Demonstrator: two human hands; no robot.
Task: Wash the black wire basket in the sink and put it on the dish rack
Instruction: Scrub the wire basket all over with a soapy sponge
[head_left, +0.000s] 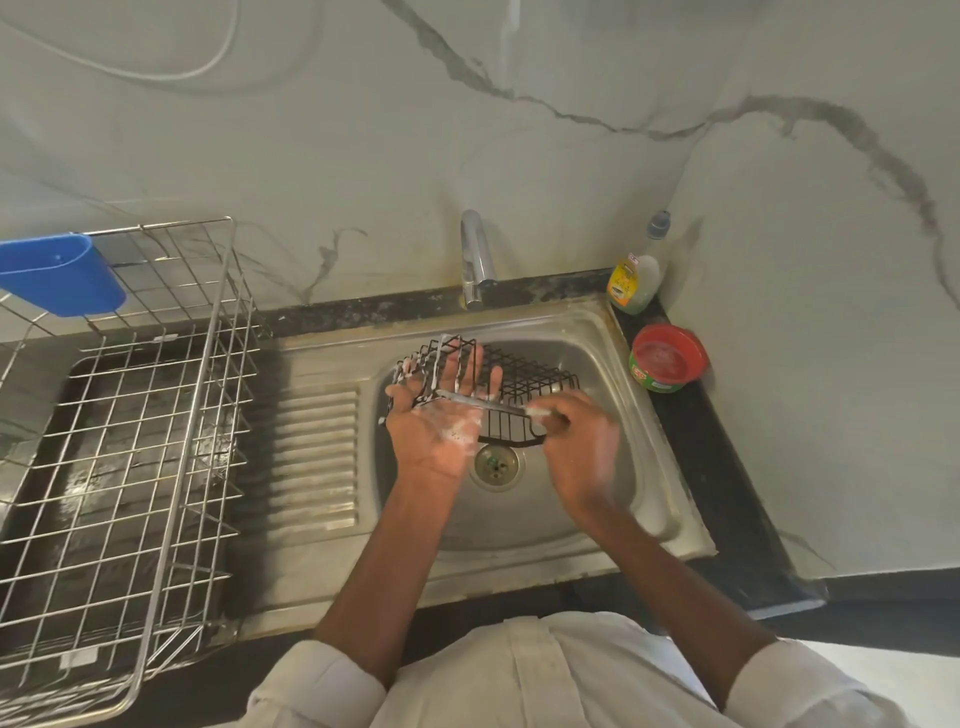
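The black wire basket (498, 387) is held over the sink (597, 493), cradled on the flat, unclenched fingers of the soapy left hand (441, 410). Its rim is pinched by the right hand (576, 441). Soaping is underway; rinsing under the tap (475, 260) seems called for next.

Left hand (441, 415): palm up, fingers straight, soapy. Right hand (576, 441): fingers curled in a pinching grip. Both forearms extended forward.

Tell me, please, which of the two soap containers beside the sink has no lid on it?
The round green tub with red soap showing, nearer the person. The clear bottle behind it, against the wall, has its cap on.
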